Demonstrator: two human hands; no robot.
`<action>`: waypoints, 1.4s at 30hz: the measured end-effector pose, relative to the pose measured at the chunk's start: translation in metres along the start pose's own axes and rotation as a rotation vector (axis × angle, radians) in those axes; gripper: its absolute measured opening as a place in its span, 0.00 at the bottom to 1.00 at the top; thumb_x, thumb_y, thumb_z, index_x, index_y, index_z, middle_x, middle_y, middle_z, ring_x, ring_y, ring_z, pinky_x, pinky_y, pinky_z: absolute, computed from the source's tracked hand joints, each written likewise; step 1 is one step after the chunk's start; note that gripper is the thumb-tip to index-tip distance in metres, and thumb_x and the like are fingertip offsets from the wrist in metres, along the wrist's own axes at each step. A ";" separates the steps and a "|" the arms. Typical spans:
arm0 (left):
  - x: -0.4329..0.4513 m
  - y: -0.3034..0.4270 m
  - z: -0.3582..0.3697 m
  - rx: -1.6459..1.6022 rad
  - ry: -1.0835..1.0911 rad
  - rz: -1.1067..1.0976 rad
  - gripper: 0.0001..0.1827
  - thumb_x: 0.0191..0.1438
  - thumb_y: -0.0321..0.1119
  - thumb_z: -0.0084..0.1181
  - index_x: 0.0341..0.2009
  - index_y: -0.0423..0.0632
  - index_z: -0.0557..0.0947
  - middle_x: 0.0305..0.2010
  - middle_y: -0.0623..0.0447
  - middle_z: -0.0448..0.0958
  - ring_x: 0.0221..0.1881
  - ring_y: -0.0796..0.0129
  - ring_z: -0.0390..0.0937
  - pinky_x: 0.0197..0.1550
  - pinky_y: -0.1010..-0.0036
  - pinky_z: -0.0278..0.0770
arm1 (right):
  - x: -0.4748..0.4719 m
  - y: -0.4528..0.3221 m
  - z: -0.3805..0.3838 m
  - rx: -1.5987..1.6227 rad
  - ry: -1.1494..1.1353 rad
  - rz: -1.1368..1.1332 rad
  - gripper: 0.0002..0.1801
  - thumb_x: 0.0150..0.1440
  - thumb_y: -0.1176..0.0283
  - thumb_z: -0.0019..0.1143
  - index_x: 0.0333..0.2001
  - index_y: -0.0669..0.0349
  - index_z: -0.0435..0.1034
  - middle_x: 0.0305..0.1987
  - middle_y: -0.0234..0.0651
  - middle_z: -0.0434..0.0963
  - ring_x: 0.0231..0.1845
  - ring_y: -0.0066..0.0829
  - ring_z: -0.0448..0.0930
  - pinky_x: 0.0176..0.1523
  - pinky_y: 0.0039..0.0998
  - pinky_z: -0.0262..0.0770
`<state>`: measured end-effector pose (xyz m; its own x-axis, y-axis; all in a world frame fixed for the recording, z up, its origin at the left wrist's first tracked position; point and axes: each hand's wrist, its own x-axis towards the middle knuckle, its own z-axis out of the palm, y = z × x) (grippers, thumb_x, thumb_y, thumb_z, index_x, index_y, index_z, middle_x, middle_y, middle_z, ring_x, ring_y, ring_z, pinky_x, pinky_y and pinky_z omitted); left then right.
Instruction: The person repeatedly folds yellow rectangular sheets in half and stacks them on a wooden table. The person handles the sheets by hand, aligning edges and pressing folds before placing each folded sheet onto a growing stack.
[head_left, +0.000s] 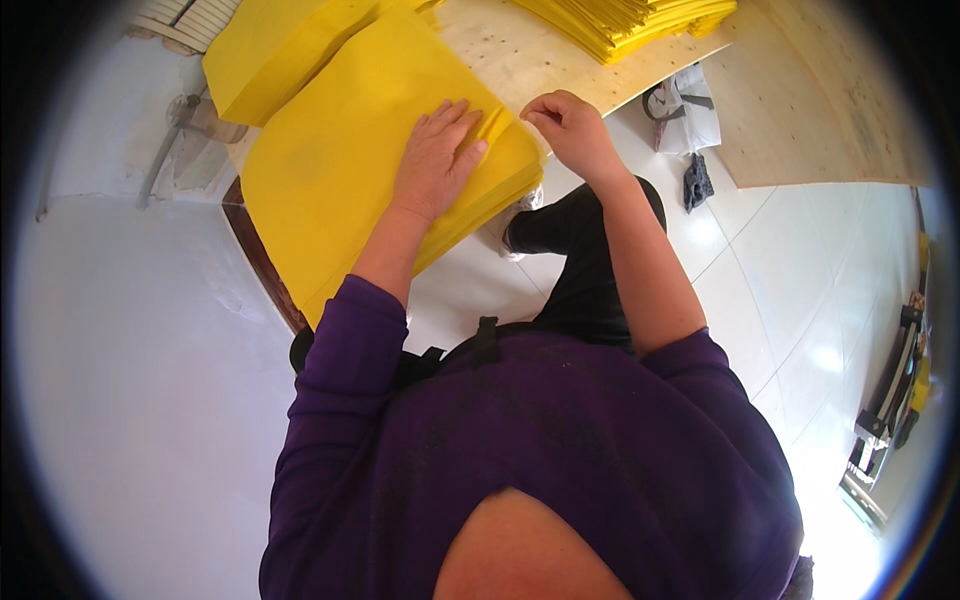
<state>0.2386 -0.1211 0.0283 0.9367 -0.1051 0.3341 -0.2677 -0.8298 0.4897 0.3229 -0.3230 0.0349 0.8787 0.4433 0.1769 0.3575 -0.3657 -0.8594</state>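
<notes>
A thick stack of yellow fabric-like sheets (330, 172) lies on the plywood table in front of me, its near part reaching past the table's edge. My left hand (439, 157) rests flat on the top sheet with its fingers spread, and small creases run beside its fingertips. Just off the stack's right edge, my right hand (568, 133) is raised with thumb and forefinger pinched together. Whether something thin is between those fingertips cannot be told.
Behind on the left stands another yellow stack (262, 67). Folded yellow pieces (622, 30) lie at the back of the plywood table (517, 56). A white bag (690, 112) and a dark cloth (697, 184) are on the tiled floor, near a second plywood surface (810, 97) at the right.
</notes>
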 end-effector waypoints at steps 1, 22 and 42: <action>0.000 0.000 -0.001 0.023 -0.009 0.008 0.26 0.57 0.47 0.48 0.54 0.42 0.73 0.63 0.43 0.65 0.66 0.49 0.58 0.67 0.57 0.51 | 0.002 -0.001 0.001 0.010 0.001 0.000 0.07 0.52 0.72 0.53 0.33 0.61 0.77 0.33 0.40 0.76 0.35 0.36 0.77 0.41 0.31 0.72; -0.003 -0.007 0.005 -0.063 0.035 -0.009 0.23 0.59 0.40 0.43 0.55 0.41 0.71 0.64 0.45 0.65 0.67 0.51 0.57 0.68 0.57 0.49 | -0.014 0.003 -0.025 0.065 -0.084 0.164 0.08 0.54 0.70 0.56 0.35 0.62 0.77 0.34 0.36 0.77 0.35 0.27 0.76 0.42 0.27 0.72; -0.002 -0.005 0.000 -0.036 0.000 0.009 0.27 0.58 0.47 0.46 0.54 0.40 0.73 0.62 0.42 0.66 0.66 0.48 0.58 0.67 0.56 0.50 | 0.007 -0.003 -0.003 0.019 -0.068 0.019 0.08 0.53 0.71 0.54 0.33 0.64 0.76 0.33 0.37 0.77 0.34 0.29 0.77 0.40 0.27 0.72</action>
<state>0.2384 -0.1173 0.0252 0.9343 -0.1126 0.3383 -0.2841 -0.8084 0.5156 0.3289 -0.3215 0.0400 0.8617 0.4911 0.1277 0.3338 -0.3592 -0.8715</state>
